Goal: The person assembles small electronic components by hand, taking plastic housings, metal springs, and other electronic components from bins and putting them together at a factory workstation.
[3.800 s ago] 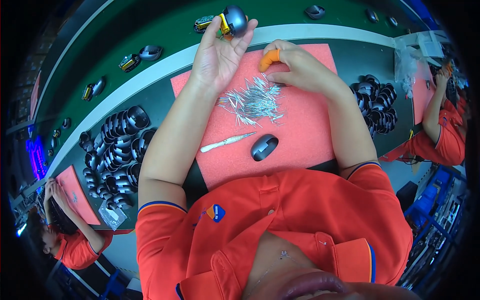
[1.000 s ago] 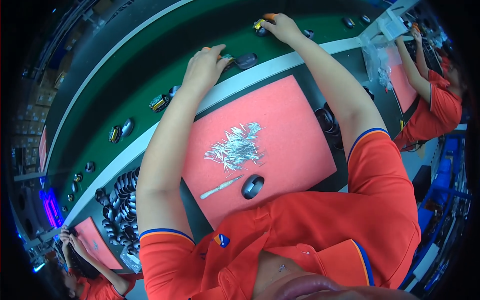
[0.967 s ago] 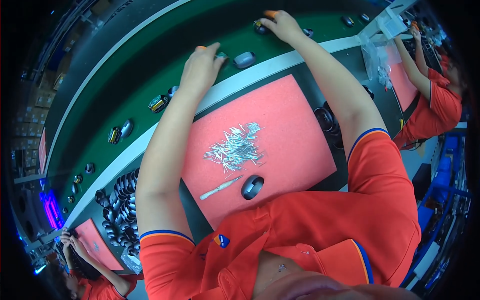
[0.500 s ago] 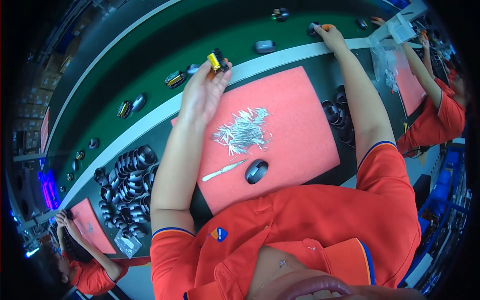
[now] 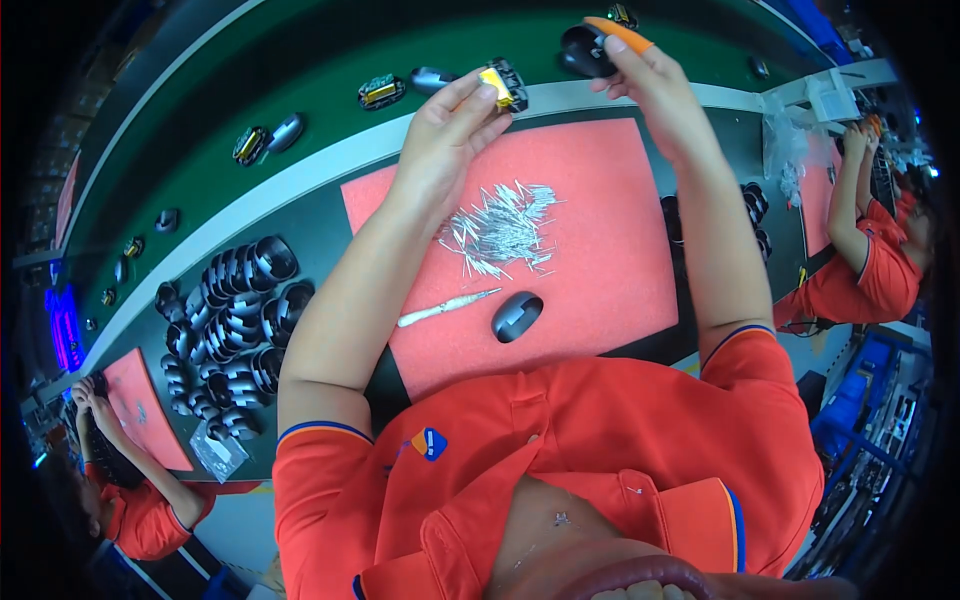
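Note:
My left hand (image 5: 440, 135) grips a small electronic assembly (image 5: 512, 90) with a yellow battery block and black frame, above the conveyor's pale edge. To its right, my right hand (image 5: 655, 95) holds a dark rounded plastic shell (image 5: 583, 55) in its fingers; an orange finger cover shows on one fingertip. Below both hands lies a pink foam mat (image 5: 615, 230). On it are a heap of thin silver pins (image 5: 490, 235), a pointed tool with a whitish handle (image 5: 440, 309), and a dark oval casing (image 5: 517, 317).
A green conveyor belt (image 5: 320, 105) carries casings and battery assemblies, including an assembly (image 5: 382, 92) and a casing (image 5: 285, 132). Stacked dark shells (image 5: 235, 300) stand left of the mat; more shells (image 5: 755, 205) lie right. Co-workers in red sit at both sides.
My right hand has lifted the shell off the belt area and brought it left, nearer the assembly. My left hand has shifted right and up with the assembly. The whole view has shifted slightly.

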A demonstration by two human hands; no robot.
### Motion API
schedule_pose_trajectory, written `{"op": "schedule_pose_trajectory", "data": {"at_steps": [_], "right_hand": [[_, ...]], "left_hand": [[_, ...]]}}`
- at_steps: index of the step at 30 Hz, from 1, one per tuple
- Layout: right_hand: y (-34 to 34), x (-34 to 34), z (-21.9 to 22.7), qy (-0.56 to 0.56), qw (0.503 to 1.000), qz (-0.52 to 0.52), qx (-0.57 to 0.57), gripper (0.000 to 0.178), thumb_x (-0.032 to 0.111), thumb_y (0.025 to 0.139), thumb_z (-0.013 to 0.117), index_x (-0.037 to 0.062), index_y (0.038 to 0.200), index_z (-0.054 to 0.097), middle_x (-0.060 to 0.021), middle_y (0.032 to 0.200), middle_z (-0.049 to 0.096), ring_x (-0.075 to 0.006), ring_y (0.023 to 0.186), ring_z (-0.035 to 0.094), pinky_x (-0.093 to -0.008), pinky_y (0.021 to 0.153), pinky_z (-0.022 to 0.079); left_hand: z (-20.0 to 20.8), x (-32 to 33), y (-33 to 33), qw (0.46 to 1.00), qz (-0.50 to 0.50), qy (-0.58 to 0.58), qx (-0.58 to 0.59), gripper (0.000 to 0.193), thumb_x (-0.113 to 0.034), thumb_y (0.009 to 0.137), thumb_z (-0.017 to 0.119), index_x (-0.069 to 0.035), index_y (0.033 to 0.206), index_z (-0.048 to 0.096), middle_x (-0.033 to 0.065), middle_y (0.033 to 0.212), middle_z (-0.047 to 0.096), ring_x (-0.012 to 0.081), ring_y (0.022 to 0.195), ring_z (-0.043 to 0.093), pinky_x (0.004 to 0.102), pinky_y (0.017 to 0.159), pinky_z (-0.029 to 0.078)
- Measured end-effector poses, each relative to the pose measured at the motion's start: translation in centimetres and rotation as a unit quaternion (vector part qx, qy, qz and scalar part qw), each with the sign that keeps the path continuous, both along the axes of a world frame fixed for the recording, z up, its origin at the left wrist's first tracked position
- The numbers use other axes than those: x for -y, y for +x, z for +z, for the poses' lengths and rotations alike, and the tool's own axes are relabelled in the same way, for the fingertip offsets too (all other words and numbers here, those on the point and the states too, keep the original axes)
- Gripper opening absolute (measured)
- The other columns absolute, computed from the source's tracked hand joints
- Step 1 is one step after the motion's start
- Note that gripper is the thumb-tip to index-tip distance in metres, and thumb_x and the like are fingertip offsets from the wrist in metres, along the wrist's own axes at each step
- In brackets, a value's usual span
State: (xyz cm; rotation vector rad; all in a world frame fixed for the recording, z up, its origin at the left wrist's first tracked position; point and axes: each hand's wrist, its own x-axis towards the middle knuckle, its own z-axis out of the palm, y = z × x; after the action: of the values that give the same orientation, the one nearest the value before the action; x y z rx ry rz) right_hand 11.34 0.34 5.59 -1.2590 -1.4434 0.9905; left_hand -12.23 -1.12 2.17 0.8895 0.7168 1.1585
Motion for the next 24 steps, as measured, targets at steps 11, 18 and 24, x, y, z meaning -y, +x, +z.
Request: {"op": "schedule_pose_trajectory", "data": {"at_steps": [11, 18, 24], "right_hand": [[-5.5, 3.8, -2.1, 0.192, 0.976, -0.057, 0.08, 0.037, 0.014, 0.089, 0.063, -0.0002, 0.123, 0.054, -0.0112, 0.109, 0.062, -0.0156, 0.097, 0.062, -0.0278, 0.088, 0.047], [-5.4, 3.1, -3.2, 0.226, 0.967, -0.073, 0.088, 0.037, 0.015, 0.086, 0.067, 0.0013, 0.119, 0.057, -0.0098, 0.105, 0.065, -0.0161, 0.098, 0.063, -0.0286, 0.09, 0.046], [-5.3, 3.1, -3.1, 0.251, 0.957, -0.093, 0.109, 0.039, 0.017, 0.083, 0.07, 0.0008, 0.116, 0.058, -0.01, 0.103, 0.066, -0.0179, 0.098, 0.063, -0.0289, 0.088, 0.046]], "left_hand": [[-0.6, 1.0, 2.4, 0.999, 0.028, 0.024, 0.017, 0.043, -0.017, 0.089, 0.064, 0.0, 0.124, 0.048, 0.0092, 0.113, 0.059, 0.0161, 0.104, 0.059, 0.0302, 0.094, 0.048], [-0.8, 0.9, 2.4, 0.999, 0.017, 0.032, 0.03, 0.044, -0.017, 0.088, 0.065, 0.0, 0.125, 0.047, 0.0095, 0.112, 0.058, 0.0156, 0.103, 0.059, 0.0302, 0.093, 0.049], [-0.9, 0.7, 2.5, 0.999, 0.012, 0.036, 0.035, 0.047, -0.017, 0.088, 0.066, 0.001, 0.126, 0.045, 0.0096, 0.111, 0.058, 0.0157, 0.102, 0.059, 0.03, 0.091, 0.05]]}}
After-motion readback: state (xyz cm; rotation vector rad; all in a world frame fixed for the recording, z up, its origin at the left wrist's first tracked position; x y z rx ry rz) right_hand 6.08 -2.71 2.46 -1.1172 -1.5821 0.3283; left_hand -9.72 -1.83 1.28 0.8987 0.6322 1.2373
